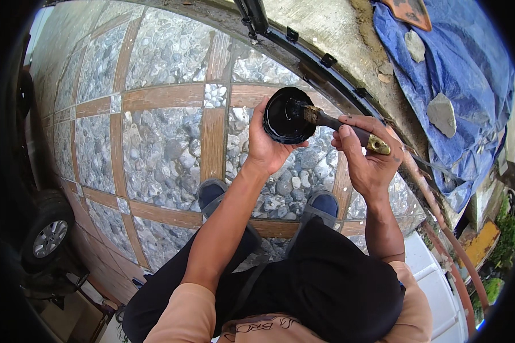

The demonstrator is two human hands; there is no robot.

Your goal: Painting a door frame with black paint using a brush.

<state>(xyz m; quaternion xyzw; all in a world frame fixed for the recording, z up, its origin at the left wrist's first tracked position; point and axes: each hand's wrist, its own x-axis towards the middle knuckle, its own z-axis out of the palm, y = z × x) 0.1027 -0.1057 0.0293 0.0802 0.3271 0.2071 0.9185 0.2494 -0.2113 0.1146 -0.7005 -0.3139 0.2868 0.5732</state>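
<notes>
My left hand (264, 140) is wrapped round a small round cup of black paint (276, 117), holding it up over the patterned floor with its mouth toward me. In my right hand (372, 150) is a paintbrush (349, 129) with a dark handle and a brass-coloured end. Its bristle end dips into the cup, where the black paint partly hides it. The cup's wall is coated in glossy black. My fingers grip the brush along its handle, thumb on the near side.
A black metal rail (326, 74) runs diagonally past my hands at the right. Beyond it lies a blue tarp (463, 68) with stones (442, 114) on it. Pebble-and-wood-look tiles (160, 148) cover the floor under my sandals (321, 207). A vehicle wheel (50, 238) stands at the left.
</notes>
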